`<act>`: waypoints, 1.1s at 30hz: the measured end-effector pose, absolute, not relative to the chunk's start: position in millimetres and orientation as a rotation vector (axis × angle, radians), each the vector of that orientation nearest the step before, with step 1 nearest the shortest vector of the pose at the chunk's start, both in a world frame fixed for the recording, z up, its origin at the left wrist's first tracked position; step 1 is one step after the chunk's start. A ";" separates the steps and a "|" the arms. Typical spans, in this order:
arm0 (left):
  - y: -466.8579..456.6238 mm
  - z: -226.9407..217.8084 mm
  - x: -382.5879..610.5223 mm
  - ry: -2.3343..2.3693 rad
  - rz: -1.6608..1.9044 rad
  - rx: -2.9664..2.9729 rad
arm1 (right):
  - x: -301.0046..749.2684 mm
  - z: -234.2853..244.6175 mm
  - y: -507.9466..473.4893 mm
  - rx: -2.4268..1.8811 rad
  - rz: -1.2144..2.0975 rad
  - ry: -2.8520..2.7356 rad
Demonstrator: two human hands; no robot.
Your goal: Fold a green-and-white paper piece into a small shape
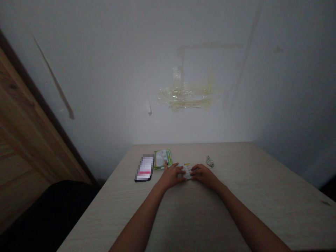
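A small whitish packet (187, 171) with a yellow strip along its far edge lies between my two hands on the table. My left hand (172, 176) holds its left side with thumb and forefinger, the outer fingers spread toward a green-and-white packet (163, 158) just beyond. On the right side, my right hand (204, 175) has bent fingers and thumb on the same small packet. Fingertips hide parts of its edges. A crumpled small wrapper (210, 161) lies a little beyond my right hand.
A phone (145, 168) with a blurred-out lit screen lies left of the green packet. The pale wooden table (126, 213) meets a wall (115, 87) bearing old tape (189, 96). Wooden boards (23, 115) and a dark shape (52, 210) are at the left.
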State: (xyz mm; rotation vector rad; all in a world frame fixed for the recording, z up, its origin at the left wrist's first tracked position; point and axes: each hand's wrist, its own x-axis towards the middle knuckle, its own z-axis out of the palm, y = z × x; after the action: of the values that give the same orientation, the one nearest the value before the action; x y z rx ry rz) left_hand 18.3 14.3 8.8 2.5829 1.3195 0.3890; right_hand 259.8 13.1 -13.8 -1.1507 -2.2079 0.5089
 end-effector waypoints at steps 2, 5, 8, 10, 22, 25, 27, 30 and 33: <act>15.1 8.7 17.0 1.310 0.385 2.577 | 259.9 -14.1 13.4 -1.156 0.508 -2.201; 16.8 8.2 15.2 1.285 0.388 2.575 | 259.8 -14.3 13.4 -1.160 0.508 -2.197; 19.4 6.4 13.5 1.254 0.377 2.584 | 259.7 -14.0 13.2 -1.164 0.520 -2.195; 21.2 4.5 12.5 1.247 0.364 2.587 | 259.8 -13.4 13.0 -1.165 0.525 -2.192; 16.8 6.0 15.4 1.286 0.378 2.595 | 259.7 -14.2 11.3 -1.093 0.478 -2.171; 14.9 8.8 16.6 1.307 0.395 2.562 | 258.8 -15.1 11.6 -1.080 0.445 -2.185; 14.1 9.5 17.3 1.317 0.424 2.542 | 257.5 -14.3 11.0 -1.084 0.433 -2.184; 13.2 9.3 19.1 1.325 0.481 2.532 | 255.3 -11.7 8.7 -1.086 0.416 -2.170; 12.1 8.0 23.2 1.345 0.558 2.522 | 253.6 -9.5 5.5 -1.072 0.377 -2.168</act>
State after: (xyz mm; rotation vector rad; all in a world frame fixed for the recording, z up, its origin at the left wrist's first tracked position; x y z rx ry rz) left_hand 23.2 12.1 8.0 2.5224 1.3451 0.5585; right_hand 253.6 5.5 -9.5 -1.0723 -2.1675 0.3775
